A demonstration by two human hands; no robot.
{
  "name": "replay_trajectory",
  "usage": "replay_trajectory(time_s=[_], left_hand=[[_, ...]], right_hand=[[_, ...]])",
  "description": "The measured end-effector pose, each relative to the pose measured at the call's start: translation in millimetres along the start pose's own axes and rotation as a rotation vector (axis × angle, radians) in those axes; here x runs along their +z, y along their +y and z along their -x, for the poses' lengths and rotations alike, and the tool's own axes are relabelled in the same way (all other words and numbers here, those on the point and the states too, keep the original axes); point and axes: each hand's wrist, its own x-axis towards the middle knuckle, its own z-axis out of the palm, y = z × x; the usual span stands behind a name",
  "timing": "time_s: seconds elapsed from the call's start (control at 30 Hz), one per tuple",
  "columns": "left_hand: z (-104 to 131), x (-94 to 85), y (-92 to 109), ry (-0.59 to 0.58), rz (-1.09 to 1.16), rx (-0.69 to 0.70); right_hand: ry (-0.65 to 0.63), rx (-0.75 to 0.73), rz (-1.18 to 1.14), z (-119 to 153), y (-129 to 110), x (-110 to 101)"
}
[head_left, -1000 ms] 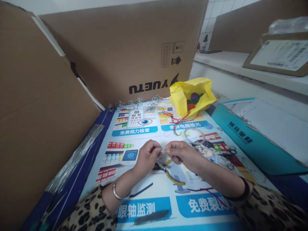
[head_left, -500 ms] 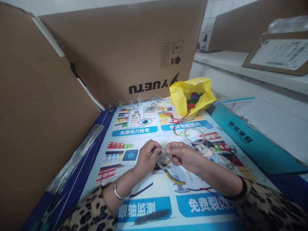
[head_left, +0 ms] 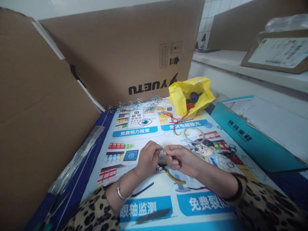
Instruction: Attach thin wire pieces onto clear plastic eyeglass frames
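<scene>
My left hand (head_left: 148, 159) is closed in a pinch near the middle of the printed sheet. Facing it, my right hand (head_left: 181, 158) also pinches, the fingertips of both hands almost meeting. Whatever lies between the fingertips is too small and fine to make out. Under the left fingers shows a short cluster of small clear beads (head_left: 159, 168); I cannot tell if the left hand holds it. Below the hands lie pliers with yellow handles (head_left: 176, 178), partly hidden. Beyond the right hand rests a ring-shaped roll of clear tape (head_left: 194, 135).
A yellow bag (head_left: 179, 96) with coloured thread stands at the back. Tangled wire and clear pieces (head_left: 141, 104) lie along the cardboard wall (head_left: 115, 48). On the left is a bundle of silvery wires (head_left: 78, 157), near scissors (head_left: 51, 211). A teal box (head_left: 237, 128) stands right.
My right hand has turned slightly, its fingertips still close to the left ones. The bead cluster under the left hand shows less than before.
</scene>
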Motion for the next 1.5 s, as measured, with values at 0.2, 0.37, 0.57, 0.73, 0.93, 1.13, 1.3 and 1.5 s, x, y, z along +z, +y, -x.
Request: replay_trajectory(time_s=[0.2, 0.37, 0.57, 0.73, 0.93, 1.13, 1.3, 1.5], left_hand=[[-1, -0.5, -7, 0.003, -0.075, 0.177], [-1, -2.3, -7, -0.048, -0.004, 0.069], [-8, -4.6, -8, -0.253, 0.517, -0.531], [-13, -7.2, -8, -0.34, 0.786, -0.745], [-13, -8.2, -10, -0.351, 0.805, -0.843], [-15, -6.6, -15, -0.186, 0.675, -0.836], [-18, -11.4, -24, 0.041, 0.64, -0.806], [-17, -12.2, -29, 0.223, 0.793, -0.8]], right_hand=[[-0.045, 0.0, -0.041, -1, 2, -2], [0.065, -0.02, 0.093, -2, -1, -5], [0.28, -0.155, 0.534, -2, -12, -12], [0.397, -0.301, 1.06, -4, -21, -16], [0.397, -0.391, 1.444, -5, -18, -20], [0.362, -0.327, 1.597, -1, -19, -19], [0.187, -0.244, 1.994, 20, -13, -2], [0.021, -0.168, 2.211, 31, 5, 16]])
